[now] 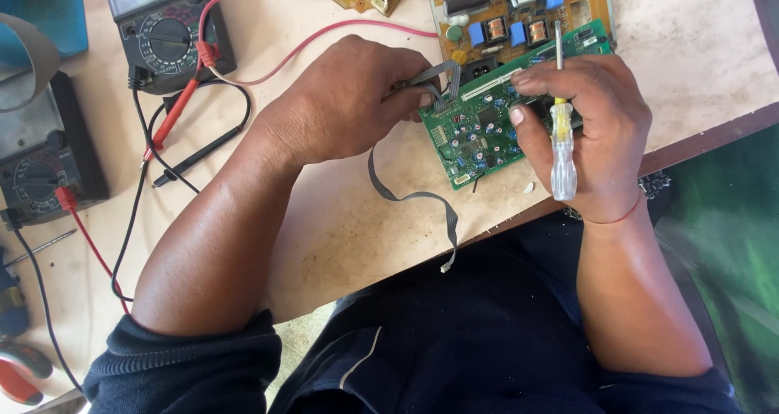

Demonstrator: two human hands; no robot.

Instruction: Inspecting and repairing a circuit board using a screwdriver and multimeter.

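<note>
Left hand [349, 97] pinching grey ribbon cable [410, 195] at green circuit board [479, 130], centre frame, as if to steady its plug. Right hand [588, 130] bracing board, gripping clear-handled screwdriver [561, 138] upright, parked clear. Multimeter [166, 24] on worktop [341, 227], upper left.

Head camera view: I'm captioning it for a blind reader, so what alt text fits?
A person's left hand pinches a grey ribbon cable at the edge of a green circuit board, while the right hand steadies the board and holds a clear-handled screwdriver. Two multimeters lie on the workbench.
</note>
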